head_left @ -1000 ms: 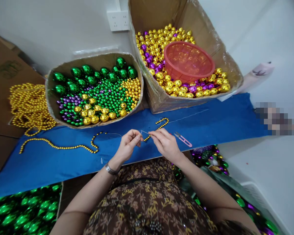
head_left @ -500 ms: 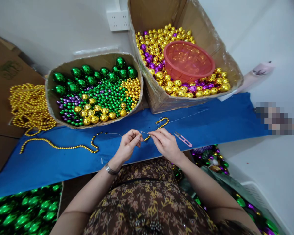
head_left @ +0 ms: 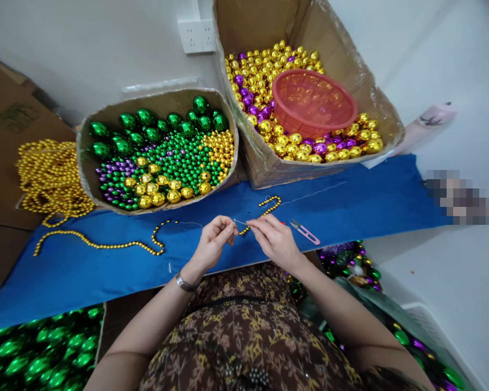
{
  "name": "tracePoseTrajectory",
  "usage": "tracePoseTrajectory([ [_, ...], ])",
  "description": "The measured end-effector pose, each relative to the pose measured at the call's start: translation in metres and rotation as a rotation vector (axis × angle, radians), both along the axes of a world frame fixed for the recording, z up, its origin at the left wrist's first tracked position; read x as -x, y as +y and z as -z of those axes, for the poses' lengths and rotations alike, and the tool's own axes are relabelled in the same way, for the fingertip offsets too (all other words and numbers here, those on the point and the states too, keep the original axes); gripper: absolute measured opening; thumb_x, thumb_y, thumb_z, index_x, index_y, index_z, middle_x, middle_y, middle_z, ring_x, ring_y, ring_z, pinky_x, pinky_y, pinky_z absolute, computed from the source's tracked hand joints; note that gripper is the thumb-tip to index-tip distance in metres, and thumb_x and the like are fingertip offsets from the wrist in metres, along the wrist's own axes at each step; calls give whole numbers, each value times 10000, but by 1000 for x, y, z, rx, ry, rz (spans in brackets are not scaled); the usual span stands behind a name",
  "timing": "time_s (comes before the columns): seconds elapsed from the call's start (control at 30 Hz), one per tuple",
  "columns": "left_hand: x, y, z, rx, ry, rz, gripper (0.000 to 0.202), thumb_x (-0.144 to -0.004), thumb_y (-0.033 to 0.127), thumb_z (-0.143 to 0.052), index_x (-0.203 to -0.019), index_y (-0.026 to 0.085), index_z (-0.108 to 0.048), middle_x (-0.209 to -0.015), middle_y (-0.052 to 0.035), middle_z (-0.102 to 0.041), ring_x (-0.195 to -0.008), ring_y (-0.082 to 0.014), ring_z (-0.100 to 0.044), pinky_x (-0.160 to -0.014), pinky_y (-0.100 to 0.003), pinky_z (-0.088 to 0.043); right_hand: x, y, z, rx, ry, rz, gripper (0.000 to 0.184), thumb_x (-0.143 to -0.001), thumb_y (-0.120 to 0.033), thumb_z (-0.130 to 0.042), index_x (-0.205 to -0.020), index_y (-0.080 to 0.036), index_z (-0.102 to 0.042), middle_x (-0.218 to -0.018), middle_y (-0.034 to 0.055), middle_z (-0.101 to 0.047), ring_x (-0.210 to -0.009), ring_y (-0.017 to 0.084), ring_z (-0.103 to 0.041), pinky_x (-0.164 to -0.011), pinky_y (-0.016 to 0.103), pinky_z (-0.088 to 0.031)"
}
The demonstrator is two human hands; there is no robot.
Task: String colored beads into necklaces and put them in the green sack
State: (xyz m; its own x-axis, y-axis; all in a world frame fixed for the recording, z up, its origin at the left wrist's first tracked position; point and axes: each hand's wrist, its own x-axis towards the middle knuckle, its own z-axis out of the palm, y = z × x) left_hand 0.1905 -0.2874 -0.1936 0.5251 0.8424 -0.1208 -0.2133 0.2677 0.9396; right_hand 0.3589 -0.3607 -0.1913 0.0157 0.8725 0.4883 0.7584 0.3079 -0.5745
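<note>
**Threading gold beads at the centre of the frame**

I see both hands meeting just below the middle of the frame, over the blue cloth (head_left: 350,209) that covers the tabletop. My left hand (head_left: 212,241) has its fingers pinched shut on the thin thread (head_left: 189,223), which runs left to a long bead strand (head_left: 93,244) lying on the cloth. My right hand (head_left: 275,241) is clenched around what looks like a needle at the end of a short gold bead string (head_left: 269,205); the tool itself is too fine to make out. The two fingertip pinches are near each other, with a short bit of thread between them.

I judge the step in hand to be stringing or joining: the line is held taut between the pinches, and a loose tail trails off to the right. The next move calls for a steady pull with both grips kept tight, so no beads slide off.

Snips (head_left: 305,232) lie just right of my right hand. At upper left sits a box of green beads (head_left: 163,157); at upper centre a gold bead box (head_left: 293,146) with a red basket (head_left: 313,103) in it.
</note>
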Motion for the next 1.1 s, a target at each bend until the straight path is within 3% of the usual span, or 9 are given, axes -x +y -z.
tracePoseTrajectory([
  [0.6,-3,2,3,140,-82,-108,318,-672,318,-821,-830,142,-609,-686,-14,-690,-506,-76,-568,-534,-220,-517,6,0,4,4,-47,3,248,-958,-188,-473,-1125,-219,-654,-938,64,-643,-846,155,-653,-777,269,-541],
  [0.73,-3,2,2,149,-79,-100,345,-682,322,-815,-915,128,-652,-698,-22,-696,-520,-77,-585,-551,-223,-535,7,0,4,14,-82,9,238,-961,-186,-469,-1106,-190,-657,-930,66,-645,-839,149,-652,-776,257,-532],
  [0.9,-2,3,0,142,-51,-93,326,-686,334,-807,-898,122,-679,-699,-31,-697,-536,-81,-592,-556,-217,-527,8,-1,1,15,-261,48,270,-960,-165,-455,-1137,-199,-656,-916,59,-649,-819,134,-644,-739,228,-506],
  [1.1,-5,5,-4,113,71,-126,337,-654,390,-807,-779,134,-627,-644,-15,-678,-497,-86,-578,-511,-207,-488,11,-2,-7,-150,-583,116,255,-951,-123,-455,-1084,-166,-670,-865,49,-663,-734,132,-598,-677,255,-440],
])
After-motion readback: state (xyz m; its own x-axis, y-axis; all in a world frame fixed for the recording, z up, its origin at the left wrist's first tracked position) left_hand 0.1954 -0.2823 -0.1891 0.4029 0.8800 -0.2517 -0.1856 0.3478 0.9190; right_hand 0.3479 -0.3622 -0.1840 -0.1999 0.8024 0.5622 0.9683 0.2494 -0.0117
